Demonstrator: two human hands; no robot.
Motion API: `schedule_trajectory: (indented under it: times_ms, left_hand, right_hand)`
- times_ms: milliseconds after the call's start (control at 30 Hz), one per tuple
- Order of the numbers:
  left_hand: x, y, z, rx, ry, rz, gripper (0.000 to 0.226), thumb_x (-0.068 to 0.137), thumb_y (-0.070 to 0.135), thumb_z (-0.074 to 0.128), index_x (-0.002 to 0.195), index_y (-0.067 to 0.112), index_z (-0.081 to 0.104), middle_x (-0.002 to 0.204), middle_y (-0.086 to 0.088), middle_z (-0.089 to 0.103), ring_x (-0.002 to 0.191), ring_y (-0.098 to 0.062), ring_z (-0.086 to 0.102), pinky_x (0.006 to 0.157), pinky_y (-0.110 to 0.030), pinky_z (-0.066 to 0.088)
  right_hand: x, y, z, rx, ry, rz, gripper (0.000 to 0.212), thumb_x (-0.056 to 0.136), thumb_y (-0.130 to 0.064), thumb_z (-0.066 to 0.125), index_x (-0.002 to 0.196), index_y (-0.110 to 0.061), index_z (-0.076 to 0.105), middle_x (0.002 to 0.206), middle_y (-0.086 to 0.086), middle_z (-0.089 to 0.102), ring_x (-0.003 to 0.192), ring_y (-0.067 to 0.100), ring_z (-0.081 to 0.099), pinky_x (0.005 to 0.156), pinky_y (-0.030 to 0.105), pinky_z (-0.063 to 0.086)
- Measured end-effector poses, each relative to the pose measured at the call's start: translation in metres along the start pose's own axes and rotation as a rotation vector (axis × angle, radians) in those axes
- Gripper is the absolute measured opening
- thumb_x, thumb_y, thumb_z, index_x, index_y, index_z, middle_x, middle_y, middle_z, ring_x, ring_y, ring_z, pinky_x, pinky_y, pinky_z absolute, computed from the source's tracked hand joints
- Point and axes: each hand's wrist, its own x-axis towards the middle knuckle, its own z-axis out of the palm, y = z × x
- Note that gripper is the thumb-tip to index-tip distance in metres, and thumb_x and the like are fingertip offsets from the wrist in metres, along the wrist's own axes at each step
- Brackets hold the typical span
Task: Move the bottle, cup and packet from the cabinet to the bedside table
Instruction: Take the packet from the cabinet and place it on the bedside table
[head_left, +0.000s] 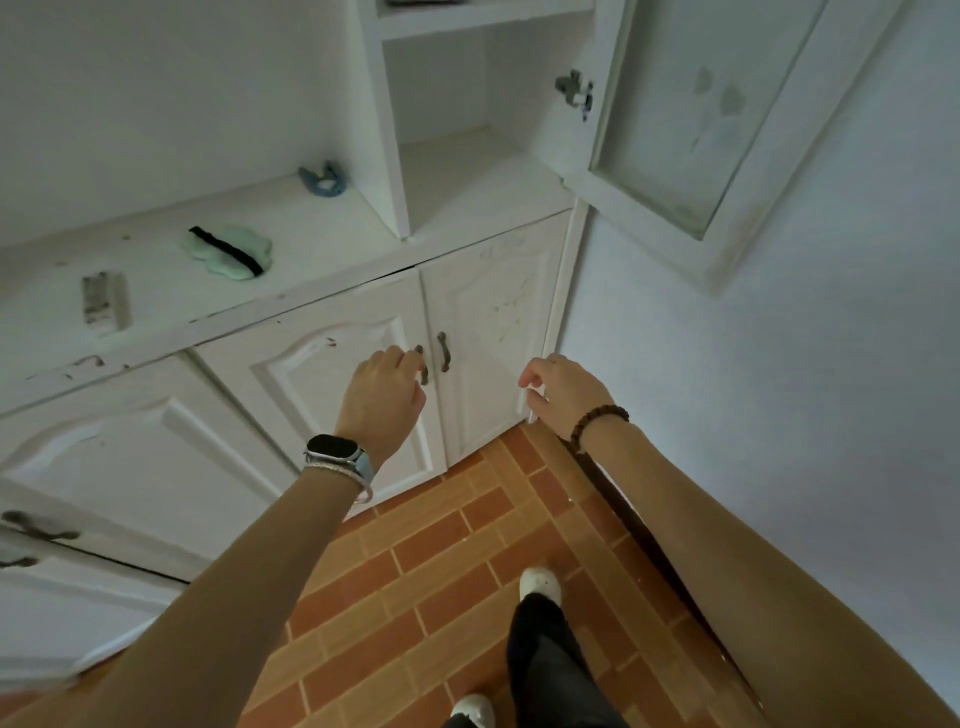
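Observation:
A white cabinet (322, 291) stands in front of me. Its two lower doors, side by side, are closed. My left hand (382, 395) reaches the dark handle (422, 364) of the left door (311, 374), fingers curled at it. My right hand (561, 395) hovers by the right edge of the right door (493, 332), fingers loosely bent and holding nothing. Above, an upper compartment (467, 171) stands with its glass door (727, 119) swung out to the right; nothing shows on its shelf. No bottle, cup or packet is in view.
On the cabinet counter lie a mint-green eye mask (228, 249), a blue clip (322, 179) and a small grey block (101, 301). A white wall (779, 389) closes the right side. Below are an orange brick-pattern floor (441, 571) and my feet (540, 587).

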Motion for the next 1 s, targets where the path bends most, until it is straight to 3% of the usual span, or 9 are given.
schedule_trajectory:
  times_ms: [600,833,1000]
  left_hand:
    - [0.227,0.023,-0.026,0.029,0.329,-0.016,0.021,0.083,0.0,0.058,0.102,0.006,0.062,0.095,-0.009,0.063,0.083,-0.025,0.058,0.078,-0.038,0.049]
    - [0.284,0.026,-0.06,0.058,0.447,0.071,0.024,0.079,-0.006,0.057,0.1,0.003,0.061,0.095,-0.011,0.058,0.082,-0.027,0.054,0.072,-0.036,0.046]
    - [0.33,0.021,-0.088,0.066,0.531,0.107,0.025,0.081,-0.003,0.054,0.105,0.002,0.058,0.104,-0.013,0.056,0.09,-0.028,0.052,0.076,-0.039,0.047]
  right_hand:
    - [0.216,0.039,-0.153,0.117,0.26,-0.299,0.016,0.094,-0.019,0.054,0.108,-0.021,0.061,0.104,-0.005,0.059,0.096,0.012,0.056,0.079,0.028,0.051]
    - [0.277,0.018,-0.2,0.18,0.335,-0.383,0.016,0.093,-0.019,0.055,0.105,-0.023,0.063,0.1,-0.009,0.059,0.093,0.01,0.058,0.082,0.029,0.053]
    - [0.317,-0.012,-0.243,0.256,0.395,-0.426,0.016,0.092,-0.016,0.056,0.105,-0.02,0.064,0.098,-0.006,0.06,0.091,0.013,0.059,0.082,0.03,0.052]
